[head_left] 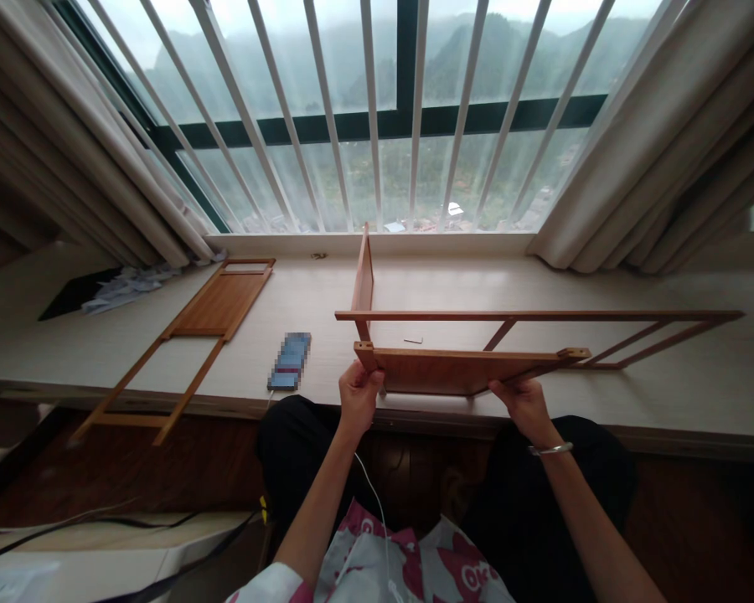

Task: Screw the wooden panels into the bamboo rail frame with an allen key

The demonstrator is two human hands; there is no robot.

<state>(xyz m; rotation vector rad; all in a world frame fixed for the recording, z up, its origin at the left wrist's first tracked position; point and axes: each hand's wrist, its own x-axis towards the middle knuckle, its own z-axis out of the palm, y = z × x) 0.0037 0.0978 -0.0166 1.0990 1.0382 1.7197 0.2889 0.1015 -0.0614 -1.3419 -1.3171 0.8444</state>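
Two hands share one board. Well to the left of the left hand (358, 394), a ladder-like side frame (217, 306) lies flat on the ledge (666, 394), its lower end hanging past the near edge. Closer in, just left of that hand, a phone (289, 362) rests on the ledge.

The left hand is closed around the left corner of the wooden panel (465, 373), fingers wrapped under the end. Directly beyond that hand an upright side piece (364, 280) stands on edge and runs away toward the window. A small metal part (413, 340) lies on the ledge just beyond the panel.

The panel spans from hand to hand, nearly level, at the ledge's near edge. Above it a long rail frame (540, 316) reaches from the upright to far beyond the right hand (524, 402); whether rail and upright are joined cannot be told.

The right hand grips the panel's near edge short of its right end, where small holes show, and a bracelet (550, 450) sits on that wrist.

In my judgement the hold works best with both ends at one height and the left corner square to the upright. Steady pressure from both hands should avoid twisting or tipping the long frame.
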